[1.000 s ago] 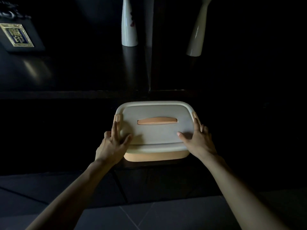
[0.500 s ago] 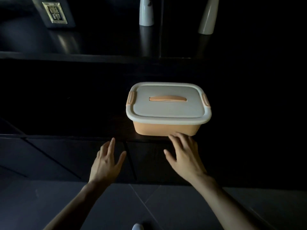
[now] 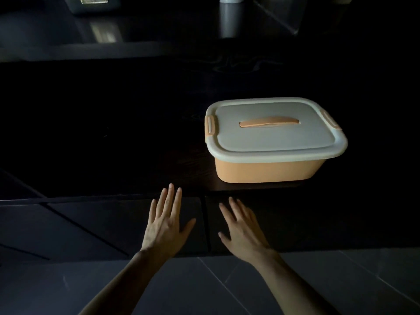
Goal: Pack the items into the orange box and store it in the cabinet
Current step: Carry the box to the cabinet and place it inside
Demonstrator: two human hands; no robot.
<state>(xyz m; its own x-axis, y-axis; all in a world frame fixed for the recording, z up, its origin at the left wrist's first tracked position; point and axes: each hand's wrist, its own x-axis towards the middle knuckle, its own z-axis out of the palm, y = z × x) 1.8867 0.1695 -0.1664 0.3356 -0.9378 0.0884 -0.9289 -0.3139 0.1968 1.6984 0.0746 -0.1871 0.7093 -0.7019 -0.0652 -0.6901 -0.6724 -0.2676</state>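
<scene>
The left hand (image 3: 164, 228) and right hand (image 3: 243, 233) have let go of the orange box (image 3: 270, 171) and drawn back, each grip wide and empty, leaving it lidded on the dark cabinet (image 3: 195, 173) shelf, so storing looks done.

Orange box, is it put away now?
Nearly. Done: the orange box has its lid on and sits on the dark cabinet shelf. In hand: nothing; the left hand and right hand are open, off the box. Left: probably closing the cabinet, too dark to be sure.
</scene>
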